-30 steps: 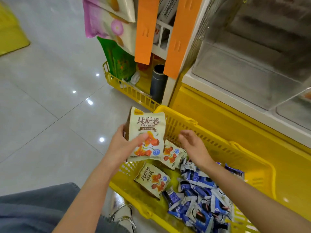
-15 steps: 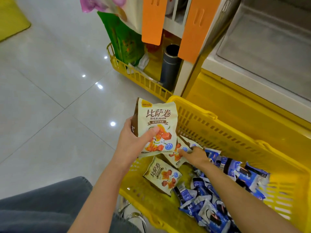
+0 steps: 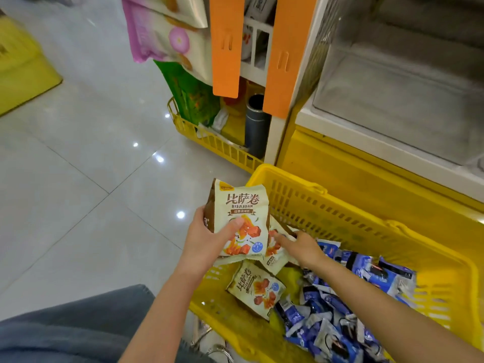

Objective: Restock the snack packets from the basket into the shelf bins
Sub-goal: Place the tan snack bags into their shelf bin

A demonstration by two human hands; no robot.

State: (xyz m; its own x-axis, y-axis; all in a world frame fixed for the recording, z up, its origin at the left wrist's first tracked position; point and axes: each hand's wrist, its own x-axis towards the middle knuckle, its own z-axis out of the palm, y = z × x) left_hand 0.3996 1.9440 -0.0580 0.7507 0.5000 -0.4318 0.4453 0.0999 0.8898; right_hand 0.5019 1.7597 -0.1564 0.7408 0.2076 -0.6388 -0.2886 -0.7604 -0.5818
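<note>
A yellow plastic basket (image 3: 340,210) sits on the floor at the lower right. My left hand (image 3: 207,244) grips a small stack of cream snack packets (image 3: 241,213) over the basket's near corner, thumb across the front. My right hand (image 3: 301,246) reaches into the basket and pinches another cream packet (image 3: 273,254) leaning beside the stack. One more cream packet (image 3: 255,290) lies flat on the basket floor. Several blue and white small packets (image 3: 340,310) are heaped in the basket's right half. A clear shelf bin (image 3: 392,100) stands above the basket at the upper right.
A second yellow basket (image 3: 209,142) under the shelf end holds a green bag and a grey cylinder (image 3: 256,127). Two orange strips (image 3: 226,45) and hanging snack bags (image 3: 167,35) are above it. Grey tiled floor lies to the left. My knee in jeans (image 3: 65,328) is at the bottom left.
My right hand went down into the basket and took hold of a cream packet beside the stack. My left hand kept its stack in about the same place.
</note>
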